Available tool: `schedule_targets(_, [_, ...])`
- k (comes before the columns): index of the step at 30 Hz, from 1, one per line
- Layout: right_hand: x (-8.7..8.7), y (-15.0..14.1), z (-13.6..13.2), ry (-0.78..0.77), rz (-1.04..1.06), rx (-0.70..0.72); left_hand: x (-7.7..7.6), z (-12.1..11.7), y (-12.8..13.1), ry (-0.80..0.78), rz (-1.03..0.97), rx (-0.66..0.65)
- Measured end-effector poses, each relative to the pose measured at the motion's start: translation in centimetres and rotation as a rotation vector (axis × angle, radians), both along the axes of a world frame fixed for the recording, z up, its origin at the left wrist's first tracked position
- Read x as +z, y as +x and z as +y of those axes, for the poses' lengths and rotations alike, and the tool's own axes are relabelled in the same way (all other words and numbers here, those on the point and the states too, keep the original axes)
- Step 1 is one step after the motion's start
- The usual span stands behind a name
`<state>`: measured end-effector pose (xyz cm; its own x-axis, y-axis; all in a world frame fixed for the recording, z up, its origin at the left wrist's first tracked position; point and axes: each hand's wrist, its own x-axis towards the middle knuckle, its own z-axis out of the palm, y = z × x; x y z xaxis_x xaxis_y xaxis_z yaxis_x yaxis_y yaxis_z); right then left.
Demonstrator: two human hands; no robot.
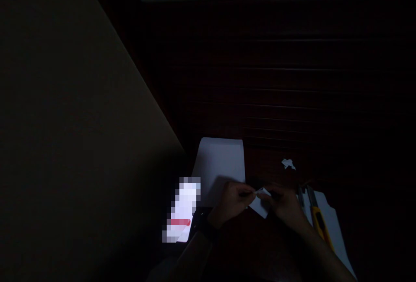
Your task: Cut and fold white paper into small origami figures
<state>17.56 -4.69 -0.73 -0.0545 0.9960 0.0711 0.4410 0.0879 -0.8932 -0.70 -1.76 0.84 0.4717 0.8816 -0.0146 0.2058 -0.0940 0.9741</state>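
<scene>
A small piece of white paper (260, 207) with a folded top edge is held between my two hands, above the dark table. My left hand (233, 200) pinches its upper left corner between thumb and fingertips; a dark band circles that wrist. On the other side, my right hand (283, 203) grips the paper's upper right part with the thumb in front. Some of the right fingers are lost in shadow. Behind my left hand lies a larger stack or sheet of white paper (221, 160).
A lit phone screen (182, 210), blurred out, stands at the left. A small folded paper shape (288, 163) lies beyond my right hand. A yellow utility knife (320, 221) rests on white paper (338, 234) at the right. A wall (81, 121) rises on the left.
</scene>
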Motion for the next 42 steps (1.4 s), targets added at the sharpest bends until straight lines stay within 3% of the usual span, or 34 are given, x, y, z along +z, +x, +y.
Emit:
schedule_targets(7, [0.2,0.3,0.0,-0.153,0.074,0.080,-1.0,0.2,-0.3,-0.153,-0.021,-0.034])
schedule_targets(13, [0.7,0.5,0.2,-0.128,0.026,0.133,-1.2,0.3,-0.3,-0.133,0.049,-0.095])
schedule_targets(18, [0.9,0.8,0.3,-0.107,0.031,0.131,-1.6,0.4,-0.1,-0.034,0.067,-0.040])
schedule_targets(23, [1.1,1.0,0.2,-0.205,0.182,0.163,-1.4,0.6,0.2,-0.029,0.041,0.077])
schedule_targets(27, [0.9,1.1,0.1,-0.199,0.252,0.091,-1.3,0.8,0.4,-0.007,-0.004,0.211])
schedule_targets(34, [1.4,1.4,0.1,-0.236,0.309,0.076,-1.5,0.6,0.4,-0.124,-0.113,0.160])
schedule_targets(38, [1.1,0.7,0.3,-0.105,0.329,-0.060,-1.4,0.7,0.4,-0.111,-0.136,0.227])
schedule_targets(42, [0.3,0.1,0.3,-0.114,0.367,-0.161,-1.1,0.7,0.5,-0.117,-0.163,0.240])
